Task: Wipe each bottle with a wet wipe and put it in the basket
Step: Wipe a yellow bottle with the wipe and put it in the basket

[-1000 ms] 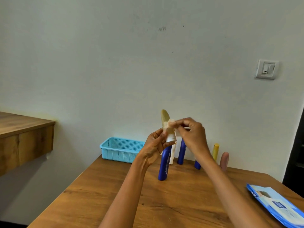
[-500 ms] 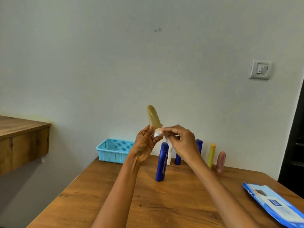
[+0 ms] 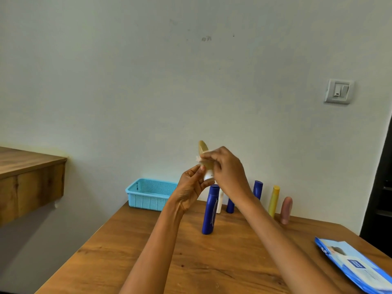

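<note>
My left hand (image 3: 192, 185) holds a small olive-gold bottle (image 3: 203, 147) by its white lower end, upright above the table. My right hand (image 3: 228, 169) pinches a white wet wipe (image 3: 198, 159) against the bottle's upper body, hiding most of it. Below the hands a tall blue bottle (image 3: 209, 210) stands on the wooden table (image 3: 137, 251). Behind it stand a white bottle (image 3: 219, 201), two more blue bottles (image 3: 258, 188), a yellow bottle (image 3: 274, 200) and a pink bottle (image 3: 286, 210). The light blue mesh basket (image 3: 148, 194) sits at the table's far left corner.
A blue pack of wet wipes (image 3: 356, 266) lies at the table's right edge. A wooden shelf (image 3: 29, 179) juts out on the left. The wall with a light switch (image 3: 338, 91) is close behind the bottles. A dark doorway (image 3: 381, 187) is at far right.
My right hand with the wipe has slid up the bottle from near its lower part to its upper body. The view has shifted slightly.
</note>
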